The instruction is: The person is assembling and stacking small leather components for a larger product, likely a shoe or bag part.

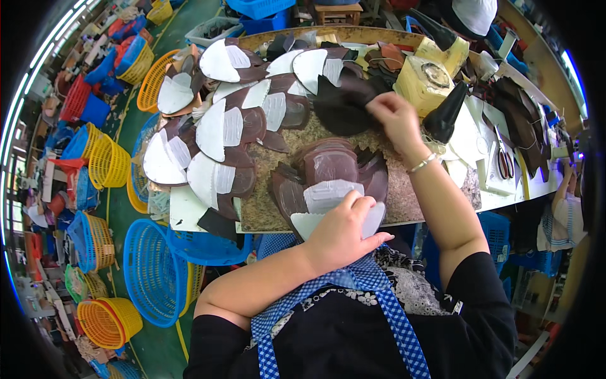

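Observation:
My left hand (344, 230) rests flat on a white lining piece (328, 192) that lies on a brown leather shoe upper (331, 164) at the near edge of the speckled work board (404, 189). My right hand (394, 117) reaches to the far side of the board. Its fingers pinch the edge of a dark brown leather piece (341, 104). A thin bracelet circles that wrist.
Stacks of brown uppers with white linings (218, 136) fan out over the left of the table. Yellow glue cans with black cone spouts (435, 79) stand at the right, scissors (505, 161) beyond. Blue and yellow plastic baskets (151, 271) crowd the floor at left.

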The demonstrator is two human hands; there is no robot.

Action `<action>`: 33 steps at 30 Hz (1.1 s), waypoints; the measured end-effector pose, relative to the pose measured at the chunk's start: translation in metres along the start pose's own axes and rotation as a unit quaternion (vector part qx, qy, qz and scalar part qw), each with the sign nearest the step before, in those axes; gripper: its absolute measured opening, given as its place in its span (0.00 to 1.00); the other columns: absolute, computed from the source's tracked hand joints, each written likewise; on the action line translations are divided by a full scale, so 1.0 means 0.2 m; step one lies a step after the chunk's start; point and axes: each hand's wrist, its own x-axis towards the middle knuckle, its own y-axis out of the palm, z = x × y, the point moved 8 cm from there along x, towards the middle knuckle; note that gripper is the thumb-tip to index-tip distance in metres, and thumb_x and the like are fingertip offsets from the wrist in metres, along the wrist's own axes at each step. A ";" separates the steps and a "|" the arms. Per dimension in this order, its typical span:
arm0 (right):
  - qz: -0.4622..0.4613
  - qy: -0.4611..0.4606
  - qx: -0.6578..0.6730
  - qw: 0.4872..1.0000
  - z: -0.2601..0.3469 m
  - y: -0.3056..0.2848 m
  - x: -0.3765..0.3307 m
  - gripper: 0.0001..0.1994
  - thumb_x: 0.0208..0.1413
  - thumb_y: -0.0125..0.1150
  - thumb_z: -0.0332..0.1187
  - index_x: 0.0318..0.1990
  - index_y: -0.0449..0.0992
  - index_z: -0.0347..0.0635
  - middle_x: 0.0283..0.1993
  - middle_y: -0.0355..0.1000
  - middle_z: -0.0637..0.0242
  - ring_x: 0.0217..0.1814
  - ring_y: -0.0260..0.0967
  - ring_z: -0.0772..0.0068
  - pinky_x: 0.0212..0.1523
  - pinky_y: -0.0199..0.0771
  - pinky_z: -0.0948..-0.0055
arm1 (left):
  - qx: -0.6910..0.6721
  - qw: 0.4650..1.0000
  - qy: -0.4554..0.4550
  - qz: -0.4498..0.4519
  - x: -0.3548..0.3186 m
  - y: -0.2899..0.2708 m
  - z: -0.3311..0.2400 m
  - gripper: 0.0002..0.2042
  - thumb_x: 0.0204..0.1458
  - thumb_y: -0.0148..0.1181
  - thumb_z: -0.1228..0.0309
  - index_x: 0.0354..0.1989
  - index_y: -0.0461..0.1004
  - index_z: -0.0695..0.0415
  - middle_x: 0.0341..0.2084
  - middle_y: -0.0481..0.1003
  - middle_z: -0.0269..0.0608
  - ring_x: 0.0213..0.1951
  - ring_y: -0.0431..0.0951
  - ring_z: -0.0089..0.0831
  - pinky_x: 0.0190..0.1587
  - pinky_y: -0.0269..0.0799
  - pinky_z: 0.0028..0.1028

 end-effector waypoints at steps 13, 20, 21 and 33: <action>-0.009 -0.440 -0.106 0.891 1.03 -0.08 -0.72 0.23 0.43 0.72 0.29 0.48 0.73 0.35 0.47 0.70 0.54 0.45 0.71 0.62 0.44 0.73 0.67 | -0.046 0.982 0.045 -0.178 -0.06 -0.43 -0.20 0.18 0.52 0.57 0.80 0.52 0.68 0.65 0.34 0.77 0.53 0.36 0.81 0.46 0.40 0.75 0.33; 0.197 -0.337 -0.033 0.920 0.94 0.11 -0.60 0.08 0.45 0.66 0.21 0.35 0.78 0.38 0.31 0.75 0.61 0.32 0.75 0.61 0.33 0.75 0.70 | -0.016 0.976 0.030 -0.215 -0.13 -0.50 -0.17 0.17 0.49 0.61 0.80 0.48 0.71 0.67 0.36 0.77 0.48 0.38 0.79 0.36 0.44 0.72 0.27; 0.198 -0.338 -0.033 0.920 0.95 0.12 -0.60 0.08 0.45 0.66 0.21 0.35 0.78 0.38 0.31 0.75 0.61 0.32 0.75 0.61 0.33 0.75 0.70 | -0.016 0.976 0.029 -0.216 -0.13 -0.51 -0.16 0.17 0.49 0.61 0.80 0.48 0.71 0.67 0.36 0.77 0.48 0.38 0.79 0.36 0.44 0.72 0.27; 0.138 -0.507 -0.037 0.850 1.08 0.20 -0.72 0.16 0.40 0.65 0.20 0.42 0.78 0.35 0.36 0.75 0.58 0.32 0.74 0.59 0.31 0.76 0.69 | -0.405 0.878 0.010 -0.253 -0.20 -0.50 -0.08 0.08 0.57 0.55 0.83 0.43 0.74 0.71 0.37 0.79 0.46 0.40 0.79 0.27 0.45 0.74 0.23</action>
